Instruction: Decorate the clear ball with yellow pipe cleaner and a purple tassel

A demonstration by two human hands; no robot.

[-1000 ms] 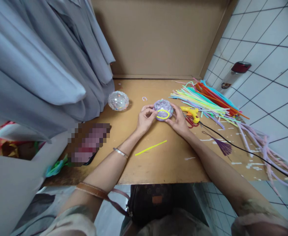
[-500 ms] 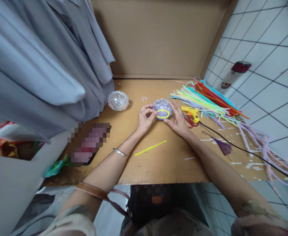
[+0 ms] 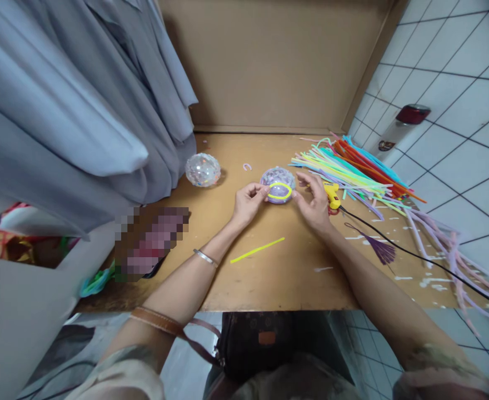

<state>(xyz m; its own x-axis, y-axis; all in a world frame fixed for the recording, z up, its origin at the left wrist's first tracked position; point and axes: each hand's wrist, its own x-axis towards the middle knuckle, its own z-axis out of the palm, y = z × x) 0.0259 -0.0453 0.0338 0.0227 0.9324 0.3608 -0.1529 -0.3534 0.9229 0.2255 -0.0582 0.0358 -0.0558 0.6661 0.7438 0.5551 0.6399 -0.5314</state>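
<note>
A clear ball (image 3: pixel 276 173) with a purple tint and a speckled surface rests on the table. Against its front lies a yellow pipe cleaner loop (image 3: pixel 279 198). The thumb and fingertips of my left hand (image 3: pixel 250 203) pinch the loop's left edge, beside the ball. My right hand (image 3: pixel 314 204) is open at the ball's right side, fingers spread and thumb tip close to the loop's right end; whether it touches cannot be made out. Nearer me lies a straight yellow pipe cleaner (image 3: pixel 257 250). Behind my right hand, a yellow glue gun (image 3: pixel 333 195) is partly hidden.
A second clear ball (image 3: pixel 203 170) sits at the back left. Several coloured pipe cleaners (image 3: pixel 353 166) are heaped on the right, near a purple tassel (image 3: pixel 381 248) and a black cord (image 3: pixel 378 224). A bottle with a red lid (image 3: pixel 413 114) stands by the tiled wall.
My right hand has let go of the ball's right side and drawn back to the right, its fingers opening. My left hand stays pinched at the loop.
</note>
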